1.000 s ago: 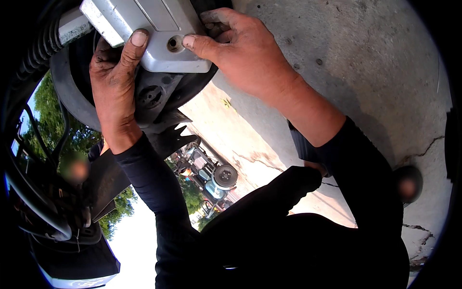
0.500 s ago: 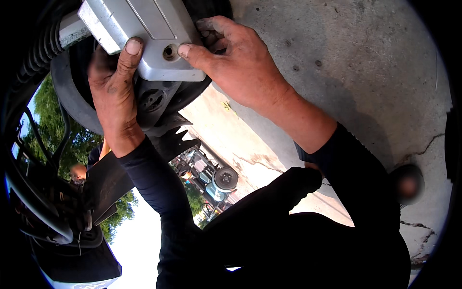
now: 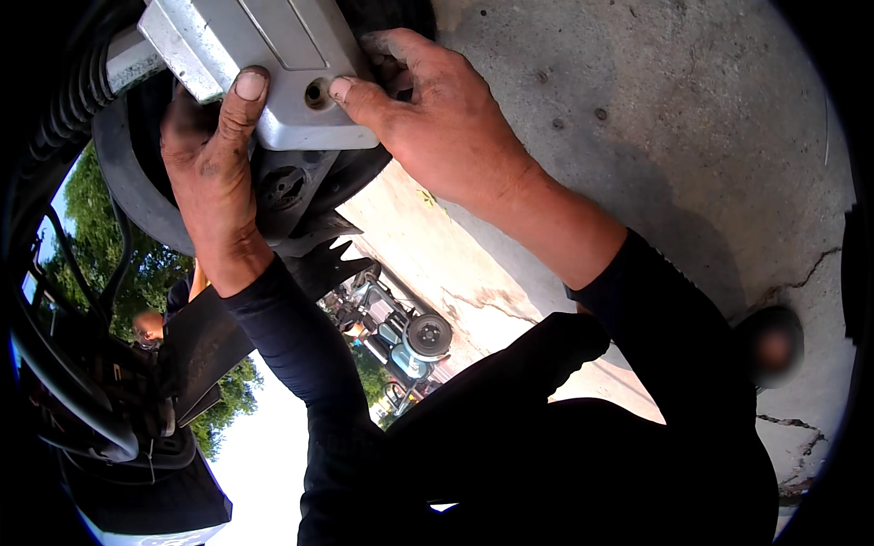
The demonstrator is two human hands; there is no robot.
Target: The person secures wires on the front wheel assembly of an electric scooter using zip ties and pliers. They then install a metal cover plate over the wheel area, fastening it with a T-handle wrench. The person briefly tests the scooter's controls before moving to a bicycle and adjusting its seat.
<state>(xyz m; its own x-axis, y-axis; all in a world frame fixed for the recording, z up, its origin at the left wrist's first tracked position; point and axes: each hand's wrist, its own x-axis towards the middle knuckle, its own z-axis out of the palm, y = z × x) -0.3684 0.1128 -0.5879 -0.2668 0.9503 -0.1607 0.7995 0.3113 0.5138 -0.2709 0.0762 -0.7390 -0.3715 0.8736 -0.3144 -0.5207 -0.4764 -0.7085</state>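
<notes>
A silver, box-shaped cover (image 3: pixel 289 41) sits at the top of the view, against a vehicle's wheel (image 3: pixel 146 214). My left hand (image 3: pixel 214 173) grips its lower left edge, thumb pressed on the face and fingers curled behind. My right hand (image 3: pixel 455 123) holds the right edge. That thumb rests beside a round recessed hole (image 3: pixel 318 94) near the cover's lower corner, and its fingers go behind the edge, partly hidden. Both hands are dirty with grease. Whether anything small is between the right fingers and the cover is hidden.
A ribbed black boot (image 3: pixel 77 86) on a metal tube adjoins the cover at left. Below hangs a dark flap (image 3: pixel 205 350) with a jagged black piece beside it. Cracked concrete (image 3: pixel 637 109) spreads to the right. Another vehicle (image 3: pixel 401 337) and a person (image 3: pixel 150 326) are farther off.
The cover and both hands appear slightly farther left and up in the view. Both grips look the same, with the right thumb still beside the hole.
</notes>
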